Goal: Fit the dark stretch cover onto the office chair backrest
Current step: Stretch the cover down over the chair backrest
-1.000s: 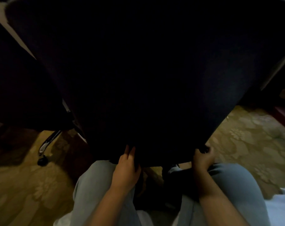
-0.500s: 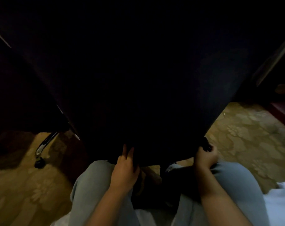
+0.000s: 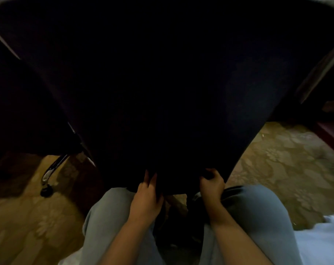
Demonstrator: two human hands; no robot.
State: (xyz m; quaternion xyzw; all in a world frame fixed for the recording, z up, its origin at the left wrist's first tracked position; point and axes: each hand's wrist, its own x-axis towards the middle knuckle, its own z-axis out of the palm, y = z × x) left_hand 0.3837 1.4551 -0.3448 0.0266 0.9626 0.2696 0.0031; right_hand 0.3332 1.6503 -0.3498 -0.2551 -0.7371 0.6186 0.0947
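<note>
At the bottom of the view, two knees in pale grey trousers [image 3: 108, 217] flank both forearms. Just above them, the left hand [image 3: 146, 197] lies against the lower hem of the dark stretch cover [image 3: 162, 92], fingers [image 3: 148, 175] nearly straight up the fabric; whether its thumb pinches the hem underneath cannot be told. The right hand [image 3: 212, 185], just beside it, has its fingers curled tight round a bunch of the same hem. The cover rises from the hands as a wide, taut sheet over the office chair backrest, which it hides. To the left, a chrome chair leg [image 3: 53, 169] with a black caster [image 3: 46, 192] stands on tan flower-patterned carpet [image 3: 277, 165].
</note>
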